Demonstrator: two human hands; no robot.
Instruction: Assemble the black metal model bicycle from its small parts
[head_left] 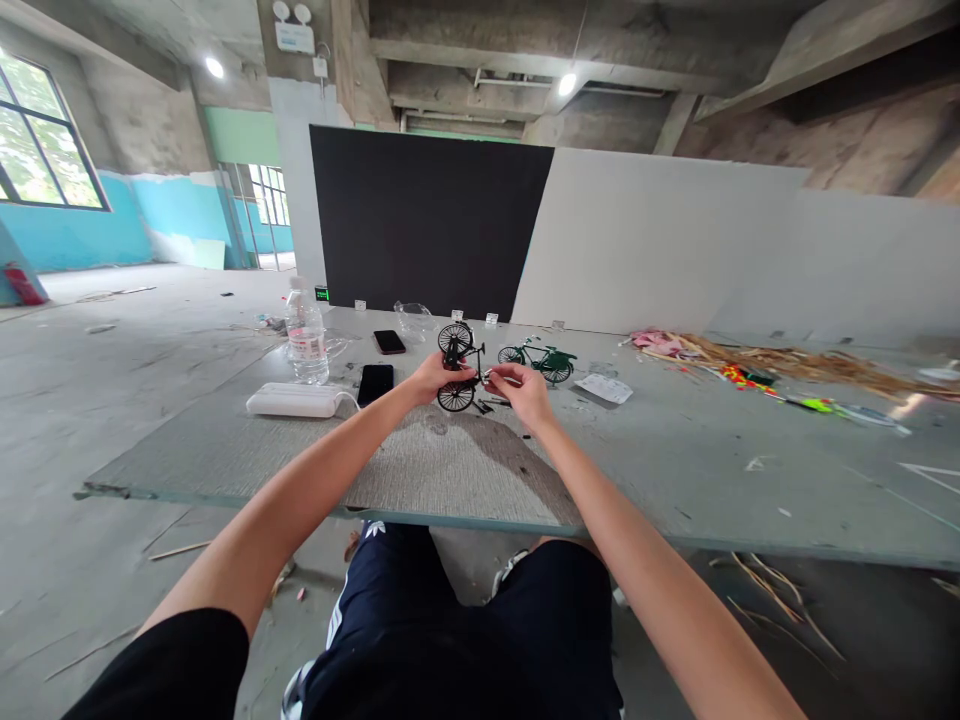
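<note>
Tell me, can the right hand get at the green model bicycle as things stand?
Probably yes: the green model bicycle stands just beyond the right hand, with nothing visible between them. The fingertips are close to the black model bicycle, though; whether they pinch something is too small to tell.

Near the centre of your view, part of your left hand (435, 378) is hidden by the black model bicycle (454, 352), whatever meets the fingertips of your right hand (527, 394) is too small to tell, and so are the dark bits (484, 407) toward six o'clock. You cannot read the blurred bottle label (307, 343) at nine o'clock or the printed slip (604, 388) at three. The picture's edges cut off your black sleeve (171, 662) at eight, the window (46, 135) at ten and the brown strips (810, 368) at three.
</note>
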